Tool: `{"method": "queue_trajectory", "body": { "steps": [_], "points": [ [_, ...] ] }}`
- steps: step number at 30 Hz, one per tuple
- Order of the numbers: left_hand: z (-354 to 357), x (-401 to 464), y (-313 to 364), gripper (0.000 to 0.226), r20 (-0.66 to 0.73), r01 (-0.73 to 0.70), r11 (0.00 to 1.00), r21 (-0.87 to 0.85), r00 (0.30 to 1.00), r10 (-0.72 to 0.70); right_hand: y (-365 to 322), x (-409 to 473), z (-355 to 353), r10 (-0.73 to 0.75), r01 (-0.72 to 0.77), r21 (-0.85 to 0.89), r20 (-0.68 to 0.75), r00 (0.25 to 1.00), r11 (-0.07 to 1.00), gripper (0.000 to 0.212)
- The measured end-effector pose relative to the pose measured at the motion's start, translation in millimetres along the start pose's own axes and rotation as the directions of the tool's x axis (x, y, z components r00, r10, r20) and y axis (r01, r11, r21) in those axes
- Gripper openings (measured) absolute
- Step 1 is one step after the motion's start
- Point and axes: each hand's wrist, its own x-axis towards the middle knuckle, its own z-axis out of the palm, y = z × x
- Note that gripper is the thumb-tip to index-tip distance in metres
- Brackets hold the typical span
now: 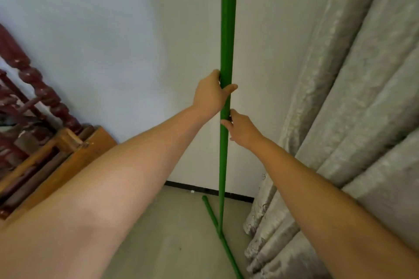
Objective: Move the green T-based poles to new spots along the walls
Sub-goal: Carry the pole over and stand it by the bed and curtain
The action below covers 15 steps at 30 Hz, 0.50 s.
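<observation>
Both your hands hold one green T-based pole (227,29) upright in a room corner, the left hand (209,94) wrapped round the shaft, fingers curled behind and thumb across the front. The right hand (241,130) sits just below it, thumb and fingers pinching the shaft from the 3 o'clock side.

The shaft's long axis runs straight from 12 o'clock, where it leaves the frame, down to 6 o'clock, where it meets its base bar (216,224) on the floor (172,233). That bar lies flat and slants from about 11 o'clock near the dark skirting (181,186) toward 5 o'clock, passing close to the hem of the pale curtain (340,120). The white wall (113,52) stands behind the pole; a stack of carved wooden furniture (40,120) rests at 9 o'clock.

The pole looks either just set down or about to be lifted; you cannot tell which from here. Keep your hands stacked and the shaft plumb, since a long pole will probably swing at the top if it tilts. Lift it straight up before turning, so the base bar clears the curtain folds, and lower it with the bar flat and along the wall.
</observation>
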Motion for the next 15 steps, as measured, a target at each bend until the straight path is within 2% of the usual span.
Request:
{"method": "queue_trajectory", "body": {
  "steps": [7, 11, 15],
  "points": [
    [16, 14, 3, 0.034, -0.042, 0.030, 0.999, 0.015, 0.999, -0.029, 11, 19, -12, -0.018, 0.018, 0.010, 0.027, 0.999, 1.000, 0.029],
    [10, 7, -1, 0.033, -0.045, 0.060, 0.998, -0.036, 0.997, -0.062, 11, 17, -7, -0.032, 0.030, 0.044, 0.031, 0.999, 0.999, 0.029],
    [-6, -12, -1, 0.043, 0.120, 0.126, 0.986, -0.108, 0.986, -0.113, 10, 12, -8, -0.009, 0.004, 0.074, 0.069, 0.998, 0.997, 0.044]
  ]
}}
